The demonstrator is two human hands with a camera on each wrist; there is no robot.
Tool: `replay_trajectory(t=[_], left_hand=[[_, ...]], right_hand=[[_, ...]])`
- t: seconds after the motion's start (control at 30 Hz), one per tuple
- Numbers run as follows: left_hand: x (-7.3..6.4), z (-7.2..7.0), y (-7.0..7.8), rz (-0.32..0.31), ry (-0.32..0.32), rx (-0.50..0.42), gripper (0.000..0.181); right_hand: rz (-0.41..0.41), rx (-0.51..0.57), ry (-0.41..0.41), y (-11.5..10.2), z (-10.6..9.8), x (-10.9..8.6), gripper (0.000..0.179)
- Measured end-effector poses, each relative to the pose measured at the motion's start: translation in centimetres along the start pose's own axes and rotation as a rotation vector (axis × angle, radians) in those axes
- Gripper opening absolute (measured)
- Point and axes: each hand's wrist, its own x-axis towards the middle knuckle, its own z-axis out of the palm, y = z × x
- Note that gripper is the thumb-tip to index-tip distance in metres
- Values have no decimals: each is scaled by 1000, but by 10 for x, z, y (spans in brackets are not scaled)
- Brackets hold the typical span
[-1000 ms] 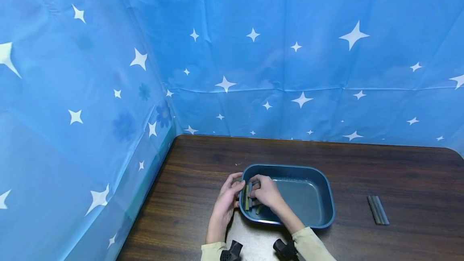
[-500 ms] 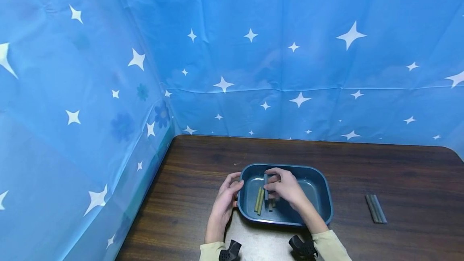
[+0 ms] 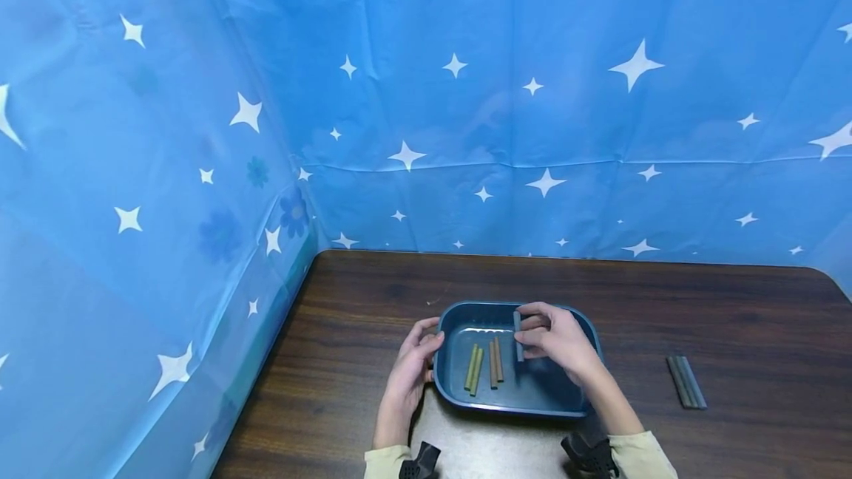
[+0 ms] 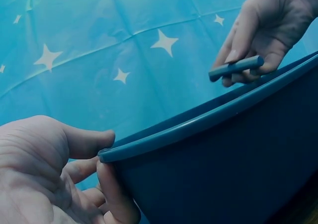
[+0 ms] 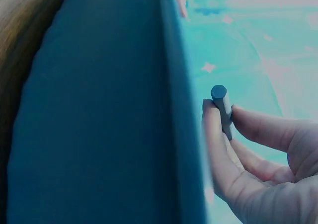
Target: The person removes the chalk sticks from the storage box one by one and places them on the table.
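The left forearm (image 3: 394,416) is reaching almost straight in from the near side, tilting slightly rightward toward the far end. The left hand (image 3: 414,353) is gripping with its thumb (image 4: 92,140) pressing from above and its fingers (image 4: 117,194) curling underneath. The right forearm (image 3: 615,405) is slanting in from the near right, pointing toward the far left. The right hand (image 3: 554,335) is hanging raised at the end of it, well apart from the left one, its digits bending inward and its tips meeting in a light pinch. Both wrists are leading the hands away from the body.
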Motion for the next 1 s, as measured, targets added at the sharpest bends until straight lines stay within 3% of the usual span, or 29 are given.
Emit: replay_trajectory(t=[0.23, 1.0], left_hand=[[0, 1, 0, -9, 0, -4, 43], [0, 2, 0, 2, 1, -5, 40]], right_hand=[[-35, 9, 16, -1, -18, -11, 48], [8, 19, 122, 7, -94, -45, 59]])
